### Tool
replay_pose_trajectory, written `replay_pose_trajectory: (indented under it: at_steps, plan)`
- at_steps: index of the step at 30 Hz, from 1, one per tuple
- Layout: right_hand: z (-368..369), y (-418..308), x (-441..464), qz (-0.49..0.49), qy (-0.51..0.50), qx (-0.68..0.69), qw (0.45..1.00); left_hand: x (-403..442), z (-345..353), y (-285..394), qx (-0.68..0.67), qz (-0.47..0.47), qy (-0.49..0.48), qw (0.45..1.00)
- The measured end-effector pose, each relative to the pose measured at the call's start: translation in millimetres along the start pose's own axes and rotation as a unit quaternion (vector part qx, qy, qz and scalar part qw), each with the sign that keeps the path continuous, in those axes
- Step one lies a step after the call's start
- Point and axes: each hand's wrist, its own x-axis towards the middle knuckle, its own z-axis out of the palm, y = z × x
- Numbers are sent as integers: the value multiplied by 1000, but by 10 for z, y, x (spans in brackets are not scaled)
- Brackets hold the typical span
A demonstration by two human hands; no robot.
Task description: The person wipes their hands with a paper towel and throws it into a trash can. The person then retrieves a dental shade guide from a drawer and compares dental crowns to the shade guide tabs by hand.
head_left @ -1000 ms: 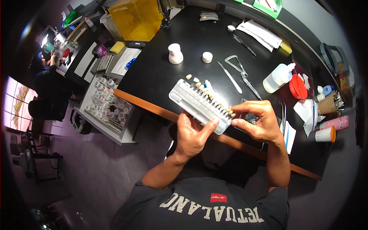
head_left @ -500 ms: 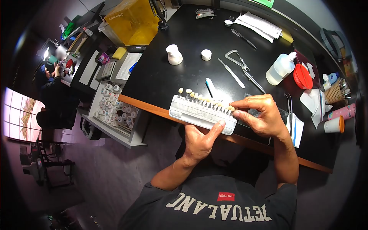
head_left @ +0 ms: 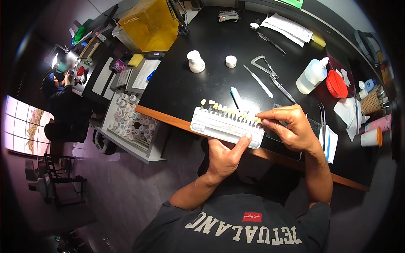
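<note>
My left hand [head_left: 225,158] grips a dental shade guide [head_left: 225,128] from below, the thumb lying across its front. The guide is a pale grey holder with a row of tooth-coloured tabs along its top edge. At its right end, my right hand [head_left: 292,127] has thumb and forefinger pinched around a shade tab [head_left: 258,120]. Whether that tab still sits in its slot I cannot tell, as the fingers partly cover it. Just beyond the guide lies a small white and teal tube [head_left: 236,98] on the black tabletop.
On the table [head_left: 168,90] are a white bottle [head_left: 196,62], a small jar [head_left: 230,61], a scalpel-like tool [head_left: 258,81], a metal caliper [head_left: 265,66], a clear squeeze bottle [head_left: 311,76] and a red bowl [head_left: 336,84]. An open drawer [head_left: 154,149] holds several jars. Another person [head_left: 59,90] sits far left.
The whole view has shifted slightly, so everything appears a little further right. Both hands keep their hold on the shade guide, and the right fingers have barely moved at its right end.
</note>
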Motion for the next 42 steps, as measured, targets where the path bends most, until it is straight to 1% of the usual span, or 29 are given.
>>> replay_pose_trajectory:
  at_steps: [4, 6, 10, 13, 15, 19, 22, 29, 35, 42]
  plan:
    - [20, 62, -3, -16, 7, 16, 1000, 5, 26, 11, 14, 25, -6, 1000]
    - [36, 81, -6, -33, 14, 23, 999, 2, 42, 38, 14, 23, -9, 1000]
    - [33, 88, -9, -38, 16, 10, 999, -1, 76, 71, 24, 37, -4, 999]
    - [20, 62, -11, -26, 14, 9, 1000, -4, 50, 59, 32, 22, -16, 999]
    - [-1, 36, -9, -3, 8, 10, 1000, 10, 47, 39, 2, 13, -10, 1000]
    - [2, 19, -9, -6, 12, 18, 1000, 27, 40, 42, -61, -40, 9, 997]
    - [7, 35, -17, -12, 14, 25, 1000, 28, 46, 67, -75, -60, 11, 995]
    - [-1, 50, -26, 5, 12, 57, 998, 24, 59, 69, -97, -58, 3, 994]
    - [3, 47, -27, 10, 12, 50, 999, 17, 65, 51, -79, -56, 11, 995]
    - [9, 66, -27, 7, 16, 43, 999, -5, 84, 32, -31, -21, 16, 999]
